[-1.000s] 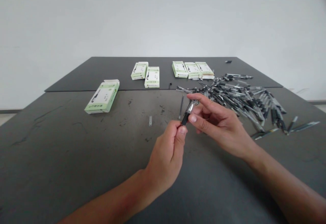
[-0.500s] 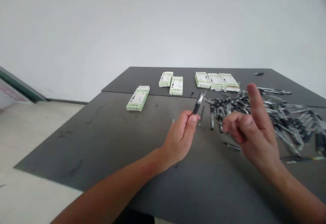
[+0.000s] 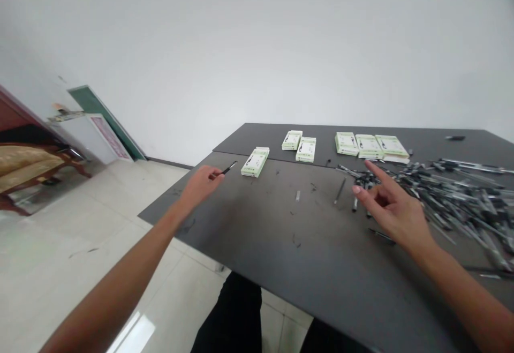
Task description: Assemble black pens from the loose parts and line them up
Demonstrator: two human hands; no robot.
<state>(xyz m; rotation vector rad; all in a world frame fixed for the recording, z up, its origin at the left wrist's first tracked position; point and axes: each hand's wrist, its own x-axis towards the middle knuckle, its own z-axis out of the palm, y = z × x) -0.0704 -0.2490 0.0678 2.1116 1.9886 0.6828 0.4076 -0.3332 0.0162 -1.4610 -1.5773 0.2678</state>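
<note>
A pen [image 3: 229, 167] points up and to the right from my left hand [image 3: 203, 186], whose fingers are closed around its lower part. That hand is over the table's left side, just left of a white and green box [image 3: 255, 162]. My right hand [image 3: 397, 213] is at the left edge of a large pile of clear and black pens [image 3: 461, 195]. Its index finger and thumb are stretched apart while the other fingers curl in, and nothing shows in its grasp. A loose pen [image 3: 381, 235] lies just below it.
Farther back on the dark table [image 3: 281, 256] are a pair of similar boxes [image 3: 305, 150] and a row of three boxes [image 3: 367, 146]. A thin dark rod [image 3: 340, 190] and a small clear strip [image 3: 297, 196] lie mid-table. A wooden seat [image 3: 28, 168] stands at far left.
My left hand has carried the pen leftward, from mid-table to beside the single box. My right hand remains near the pile, its index finger tilted left. The view has swung left.
</note>
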